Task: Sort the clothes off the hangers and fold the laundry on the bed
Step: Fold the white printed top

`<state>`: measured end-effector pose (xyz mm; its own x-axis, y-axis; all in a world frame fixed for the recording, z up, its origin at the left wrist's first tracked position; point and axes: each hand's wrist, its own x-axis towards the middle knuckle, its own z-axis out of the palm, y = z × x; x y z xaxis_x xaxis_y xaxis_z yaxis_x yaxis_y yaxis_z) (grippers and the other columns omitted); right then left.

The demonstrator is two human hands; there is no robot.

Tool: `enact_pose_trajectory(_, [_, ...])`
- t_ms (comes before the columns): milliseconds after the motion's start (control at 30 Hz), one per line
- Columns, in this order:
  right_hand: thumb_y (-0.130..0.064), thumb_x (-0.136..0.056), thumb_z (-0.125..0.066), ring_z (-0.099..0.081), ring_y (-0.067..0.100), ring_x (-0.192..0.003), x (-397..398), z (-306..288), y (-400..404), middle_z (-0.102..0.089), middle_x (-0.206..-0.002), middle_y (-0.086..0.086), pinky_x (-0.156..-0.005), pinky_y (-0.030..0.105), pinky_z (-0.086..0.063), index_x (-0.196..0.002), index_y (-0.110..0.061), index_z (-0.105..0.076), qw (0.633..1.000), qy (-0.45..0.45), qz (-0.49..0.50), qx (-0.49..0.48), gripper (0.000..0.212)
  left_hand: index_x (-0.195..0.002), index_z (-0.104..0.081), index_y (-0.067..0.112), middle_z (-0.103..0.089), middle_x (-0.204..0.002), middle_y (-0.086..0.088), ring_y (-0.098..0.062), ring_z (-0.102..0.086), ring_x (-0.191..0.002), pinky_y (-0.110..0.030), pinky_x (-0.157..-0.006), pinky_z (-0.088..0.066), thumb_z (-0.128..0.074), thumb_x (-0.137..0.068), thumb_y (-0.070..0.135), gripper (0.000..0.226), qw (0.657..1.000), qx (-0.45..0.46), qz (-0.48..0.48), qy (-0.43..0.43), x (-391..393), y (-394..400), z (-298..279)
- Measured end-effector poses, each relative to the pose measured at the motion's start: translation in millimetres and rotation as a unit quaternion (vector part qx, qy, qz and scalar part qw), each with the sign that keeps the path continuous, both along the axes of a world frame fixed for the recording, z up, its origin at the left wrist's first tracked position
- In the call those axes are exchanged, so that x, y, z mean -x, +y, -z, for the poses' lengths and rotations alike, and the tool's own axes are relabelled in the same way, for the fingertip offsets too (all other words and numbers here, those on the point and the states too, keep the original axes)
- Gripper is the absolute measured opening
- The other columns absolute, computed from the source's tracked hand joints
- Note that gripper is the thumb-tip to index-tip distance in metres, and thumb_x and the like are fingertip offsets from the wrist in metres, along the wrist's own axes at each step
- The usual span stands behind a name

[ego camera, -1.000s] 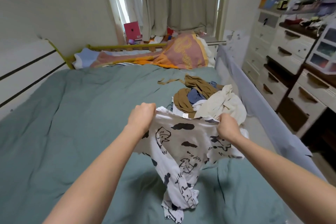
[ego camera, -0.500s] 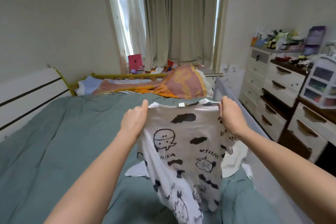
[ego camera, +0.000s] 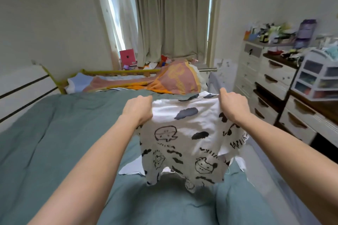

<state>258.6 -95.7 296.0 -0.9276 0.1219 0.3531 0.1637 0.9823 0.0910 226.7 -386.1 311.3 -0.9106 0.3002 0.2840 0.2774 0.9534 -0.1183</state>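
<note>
I see both arms stretched forward over the bed (ego camera: 54, 133), which carries a grey-green cover. The left hand (ego camera: 139, 109) grips the top edge of a white printed garment (ego camera: 186, 133) at its left corner, fingers curled tight around the cloth. The right hand (ego camera: 233, 106) grips the opposite top corner the same way, fingers folded round the fabric. Between the two fists the garment hangs spread out, lifted above the cover, its black cartoon faces and blotches facing me and its lower hem dangling loose toward six o'clock. A white piece of cloth (ego camera: 129, 168) lies on the cover just behind the hanging hem, at about seven o'clock from the garment's middle.

At twelve o'clock, past the garment, an orange and pink blanket (ego camera: 175, 80) lies bunched at the far end of the bed against a yellow-green rail (ego camera: 113, 73). Beige curtains (ego camera: 172, 14) hang beyond it, with a pink box (ego camera: 127, 57) at their foot. At two to three o'clock stands a white chest of drawers (ego camera: 270, 82), its top crowded with small items I cannot make out.
</note>
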Motion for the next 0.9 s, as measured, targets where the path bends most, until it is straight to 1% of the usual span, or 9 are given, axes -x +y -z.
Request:
enact_pose_trajectory(100, [-0.003, -0.092, -0.04, -0.061, 0.033, -0.083, 4.1, 2.6, 4.6, -0.063, -0.09, 0.012, -0.056, 0.033, -0.032, -0.103, -0.007, -0.046, 1.0, 0.011, 0.002, -0.024, 0.013, -0.075, -0.047, 0.015, -0.05, -0.076, -0.006, -0.027, -0.044, -0.07, -0.031, -0.059, -0.034, -0.044, -0.09, 0.015, 0.014, 0.985, -0.011, 0.036, -0.166, 11.1, -7.8, 2.5])
enact_pose_trajectory(167, [-0.01, -0.093, -0.044, -0.06, 0.032, -0.076, 10.5, 7.4, 9.1, -0.058, -0.078, 0.008, -0.057, 0.032, -0.034, -0.089, -0.009, -0.05, 1.0, -0.004, -0.006, 0.03, 0.008, -0.068, -0.042, 0.016, -0.042, -0.069, -0.005, -0.022, -0.037, -0.062, -0.027, -0.054, -0.032, -0.044, -0.089, 0.013, 0.021, 0.936, -0.073, 0.037, -0.343, 17.0, -14.5, 5.0])
enact_pose_trajectory(267, [-0.03, -0.094, -0.055, -0.048, 0.023, -0.062, 17.2, 10.9, 18.2, -0.048, -0.059, 0.0, -0.058, 0.03, -0.035, -0.056, -0.016, -0.044, 0.941, -0.255, -0.074, 0.211, 0.042, -0.073, -0.051, 0.014, -0.044, -0.066, -0.003, -0.019, -0.038, -0.053, -0.021, -0.044, -0.037, -0.048, -0.092, 0.017, 0.019, 0.885, -0.111, -0.02, -0.451, 21.4, -30.4, 15.3])
enact_pose_trajectory(333, [-0.042, -0.091, -0.06, -0.053, 0.015, -0.057, 16.8, 12.2, 20.0, -0.05, -0.045, -0.012, -0.061, 0.027, -0.042, -0.045, -0.022, -0.046, 0.89, -0.349, -0.08, 0.283, 0.053, -0.072, -0.053, 0.012, -0.051, -0.068, -0.004, -0.02, -0.047, -0.057, -0.022, -0.048, -0.044, -0.053, -0.095, 0.023, 0.025, 0.901, -0.118, -0.033, -0.415, 29.0, -39.2, 29.4])
enact_pose_trajectory(467, [-0.038, -0.089, -0.065, -0.039, 0.011, -0.055, 37.1, 37.4, 14.1, -0.045, -0.053, -0.008, -0.051, 0.02, -0.033, -0.055, -0.019, -0.046, 0.885, -0.374, -0.084, 0.266, 0.043, -0.075, -0.046, 0.011, -0.059, -0.094, -0.014, -0.031, -0.057, -0.089, -0.031, -0.069, -0.04, -0.047, -0.096, 0.017, 0.022, 0.964, -0.102, -0.07, -0.235, 52.2, -34.8, 56.9])
enact_pose_trajectory(567, [-0.029, -0.088, -0.065, -0.036, 0.015, -0.053, 63.5, 53.1, 4.5, -0.039, -0.057, 0.001, -0.052, 0.026, -0.031, -0.055, -0.016, -0.04, 0.893, -0.356, -0.078, 0.266, 0.043, -0.112, -0.046, 0.001, -0.053, -0.119, -0.025, -0.041, -0.054, -0.112, -0.042, -0.085, -0.043, -0.038, -0.093, -0.002, 0.02, 0.965, -0.127, -0.144, -0.176, 58.4, -17.9, 64.8])
enact_pose_trajectory(700, [-0.006, -0.095, -0.044, -0.047, 0.029, -0.071, 91.9, 45.0, -10.5, -0.049, -0.079, 0.016, -0.06, 0.031, -0.035, -0.077, -0.004, -0.046, 0.965, -0.109, 0.01, 0.239, 0.018, -0.128, -0.033, -0.004, -0.05, -0.124, -0.029, -0.045, -0.049, -0.115, -0.045, -0.087, -0.04, -0.028, -0.092, -0.011, 0.037, 0.965, -0.19, -0.155, -0.095, 72.1, -2.4, 44.0])
enact_pose_trajectory(800, [0.007, -0.093, -0.028, -0.049, 0.037, -0.097, 105.3, 28.2, -21.0, -0.055, -0.099, 0.024, -0.067, 0.037, -0.035, -0.105, 0.002, -0.045, 0.95, 0.063, 0.037, 0.303, 0.022, -0.129, -0.033, -0.003, -0.052, -0.121, -0.03, -0.045, -0.049, -0.113, -0.045, -0.08, -0.038, -0.027, -0.091, -0.013, 0.04, 0.966, -0.215, -0.142, -0.022, 88.0, 3.5, 15.5])
enact_pose_trajectory(900, [0.014, -0.088, -0.026, -0.041, 0.037, -0.109, 108.4, 18.1, -20.3, -0.052, -0.11, 0.024, -0.074, 0.037, -0.033, -0.109, 0.0, -0.044, 0.954, 0.125, 0.02, 0.273, 0.031, -0.121, -0.037, -0.003, -0.056, -0.114, -0.031, -0.045, -0.051, -0.106, -0.043, -0.072, -0.035, -0.028, -0.09, -0.013, 0.034, 0.965, -0.225, -0.126, 0.041, 94.9, 0.3, -6.6])
